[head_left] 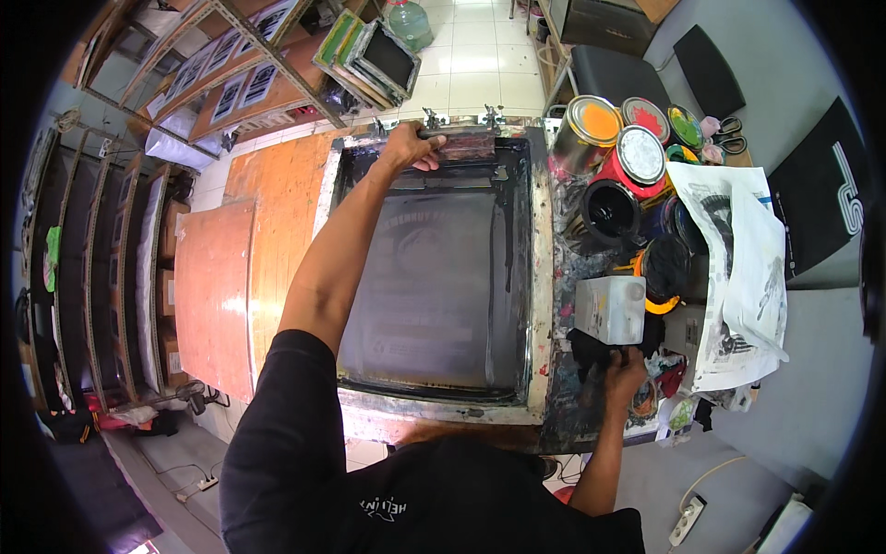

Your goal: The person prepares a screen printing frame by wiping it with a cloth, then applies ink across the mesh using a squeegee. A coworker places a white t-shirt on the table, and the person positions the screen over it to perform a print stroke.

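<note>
My left hand (409, 148) grips the wooden-handled squeegee (461, 143) at the top of the grey printing screen (434, 286). My right hand (623, 369), lower right, clutches a black rag (591, 349).

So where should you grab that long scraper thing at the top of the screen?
Grip the squeegee by its long top handle, coming from above at the far end of the screen frame. It lies crosswise with the blade down in the ink. The left hand already grips its left end.

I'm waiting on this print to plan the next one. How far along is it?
Done: dark ink already coats the screen frame. In hand: the left hand grips the squeegee at the far edge; the right hand touches a black rag. Left: the frame is still down, so no print shows yet.
</note>
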### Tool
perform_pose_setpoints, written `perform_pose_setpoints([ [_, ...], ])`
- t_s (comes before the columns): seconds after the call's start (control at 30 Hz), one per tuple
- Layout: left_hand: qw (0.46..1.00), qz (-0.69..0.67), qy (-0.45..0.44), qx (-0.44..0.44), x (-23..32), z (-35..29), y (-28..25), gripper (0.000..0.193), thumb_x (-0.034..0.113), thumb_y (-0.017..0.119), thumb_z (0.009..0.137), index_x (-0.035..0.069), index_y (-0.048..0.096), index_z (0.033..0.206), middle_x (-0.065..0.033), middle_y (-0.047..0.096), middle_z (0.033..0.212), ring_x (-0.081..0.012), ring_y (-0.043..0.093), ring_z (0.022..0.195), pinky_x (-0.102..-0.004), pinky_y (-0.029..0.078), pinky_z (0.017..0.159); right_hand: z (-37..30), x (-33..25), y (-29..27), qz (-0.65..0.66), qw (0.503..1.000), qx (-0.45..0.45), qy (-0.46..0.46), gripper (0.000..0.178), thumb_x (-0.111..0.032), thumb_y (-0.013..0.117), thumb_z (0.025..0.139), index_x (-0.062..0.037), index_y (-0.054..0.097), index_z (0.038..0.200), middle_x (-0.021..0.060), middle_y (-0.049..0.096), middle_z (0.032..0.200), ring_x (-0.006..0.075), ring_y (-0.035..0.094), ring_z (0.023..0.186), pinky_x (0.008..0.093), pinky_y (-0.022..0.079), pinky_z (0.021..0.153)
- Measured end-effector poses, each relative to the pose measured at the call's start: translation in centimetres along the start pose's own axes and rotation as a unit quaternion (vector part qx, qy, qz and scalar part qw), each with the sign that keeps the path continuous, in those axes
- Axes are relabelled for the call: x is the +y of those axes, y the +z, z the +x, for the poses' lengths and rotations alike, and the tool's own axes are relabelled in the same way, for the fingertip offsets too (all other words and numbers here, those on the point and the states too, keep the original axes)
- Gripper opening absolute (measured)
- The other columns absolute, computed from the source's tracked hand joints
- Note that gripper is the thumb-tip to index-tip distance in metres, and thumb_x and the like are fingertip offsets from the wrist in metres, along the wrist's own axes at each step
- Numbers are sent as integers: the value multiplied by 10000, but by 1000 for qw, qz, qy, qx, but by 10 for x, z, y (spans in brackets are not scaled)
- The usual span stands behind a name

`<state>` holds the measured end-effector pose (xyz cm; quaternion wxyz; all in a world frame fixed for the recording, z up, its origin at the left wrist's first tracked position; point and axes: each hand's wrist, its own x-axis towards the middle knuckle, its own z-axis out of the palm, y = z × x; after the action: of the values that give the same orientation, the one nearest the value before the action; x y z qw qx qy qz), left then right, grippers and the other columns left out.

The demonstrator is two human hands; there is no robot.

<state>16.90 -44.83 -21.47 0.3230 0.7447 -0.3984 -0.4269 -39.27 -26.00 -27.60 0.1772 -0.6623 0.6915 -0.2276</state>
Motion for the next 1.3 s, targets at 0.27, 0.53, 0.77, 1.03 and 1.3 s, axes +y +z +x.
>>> perform_pose_setpoints([
  [0.27,989,136,47,20,1,22,0,335,119,707,912,-110,576,1118,-182,731,746,-224,733,618,-327,591,534,2,0,-2,12,1000,1,-5,124,-1,689,792,46,627,888,250,619,882,464,601,853,495,463,739],
  [0.53,974,156,135,92,-9,19,11,416,115,697,904,-106,559,1228,-188,711,697,-211,706,561,-343,566,532,-7,1,-2,-39,997,0,-72,215,17,651,819,65,635,1028,286,611,916,501,588,885,507,460,764],
  [0.77,957,149,170,180,-4,-25,19,651,241,715,892,-74,441,1391,-283,689,808,-420,699,796,-492,540,718,-8,8,5,-23,1000,-7,2,128,8,666,816,61,572,884,308,606,880,515,594,870,518,467,720],
  [1.03,904,6,335,267,120,-205,-23,498,164,709,927,17,525,1366,-145,724,818,-134,634,594,-309,500,525,-14,-4,0,-59,997,-1,-45,127,-1,664,830,37,596,930,269,617,924,479,617,849,535,492,726],
  [1.3,583,30,585,563,209,-470,-101,449,107,675,921,40,568,1352,-32,676,916,-79,615,762,-208,507,693,-40,13,1,2,996,92,-8,268,37,673,808,49,568,1055,262,593,1066,464,598,1004,507,471,846],
])
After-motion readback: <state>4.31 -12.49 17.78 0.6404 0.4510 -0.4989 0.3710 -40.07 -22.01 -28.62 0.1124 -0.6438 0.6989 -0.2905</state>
